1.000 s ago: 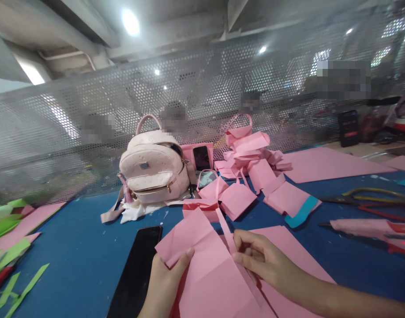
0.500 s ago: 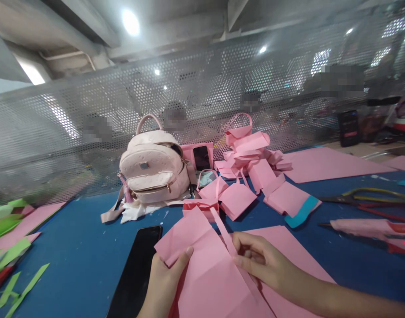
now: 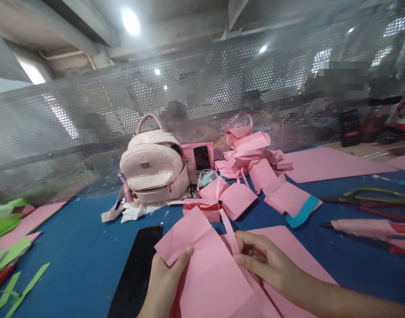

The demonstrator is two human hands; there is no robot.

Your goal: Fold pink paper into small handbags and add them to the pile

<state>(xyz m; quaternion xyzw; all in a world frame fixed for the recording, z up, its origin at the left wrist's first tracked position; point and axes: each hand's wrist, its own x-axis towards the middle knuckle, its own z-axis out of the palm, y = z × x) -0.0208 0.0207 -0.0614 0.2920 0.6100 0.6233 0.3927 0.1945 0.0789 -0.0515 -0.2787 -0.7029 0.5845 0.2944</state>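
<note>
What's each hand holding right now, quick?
Left hand: grip closed on the creased pink paper sheet, thumb on top.
Right hand: grip closed, pinching the pink paper strip at the sheet's right edge.

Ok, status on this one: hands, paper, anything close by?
Left hand pinching pink sheet edge. Right hand gripping thin pink strip. Black phone beside the sheet.

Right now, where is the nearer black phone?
Head view, lower centre-left: the phone lies on the blue table, just left of the left hand that pinches the pink paper.
</note>
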